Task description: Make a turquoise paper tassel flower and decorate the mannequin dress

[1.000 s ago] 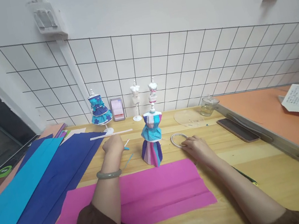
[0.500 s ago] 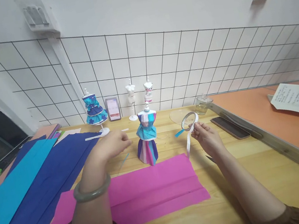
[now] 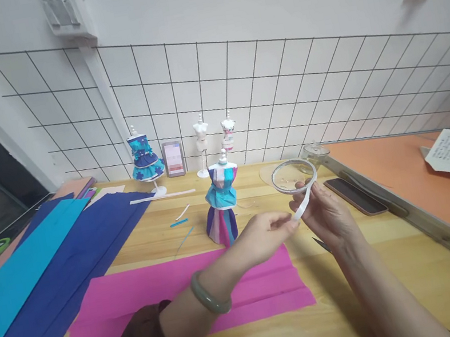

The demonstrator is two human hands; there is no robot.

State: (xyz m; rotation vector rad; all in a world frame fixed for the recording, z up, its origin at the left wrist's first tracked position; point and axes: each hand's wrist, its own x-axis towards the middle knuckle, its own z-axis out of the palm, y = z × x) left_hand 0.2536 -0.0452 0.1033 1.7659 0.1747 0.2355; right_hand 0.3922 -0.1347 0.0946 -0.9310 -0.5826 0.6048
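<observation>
My right hand [image 3: 328, 211] grips a roll of white tape [image 3: 292, 162] by its near edge, fingers closed on it. A short free end of the tape runs down to my left hand [image 3: 269, 235], which pinches it between thumb and fingers. Just left of my hands stands a mini dress form [image 3: 221, 192] wearing a turquoise bodice and a striped purple, pink and blue skirt. A magenta crepe paper sheet [image 3: 264, 289] lies flat below, partly covered by my left forearm. Scissors [image 3: 321, 244], mostly hidden, show a dark tip beside my right wrist.
At the back stand a mini form in a blue tiered dress [image 3: 146, 162], a phone [image 3: 174, 159] and two white forms [image 3: 201, 138]. Blue paper sheets [image 3: 77, 247] lie left. A dark phone [image 3: 356, 196], a glass jar [image 3: 315, 155] and a metal-edged orange board [image 3: 405, 177] are right.
My left hand has come across from the left and now pinches the tape's end. My right hand has turned the roll flatter. The blue strip beside the roll no longer shows there.
</observation>
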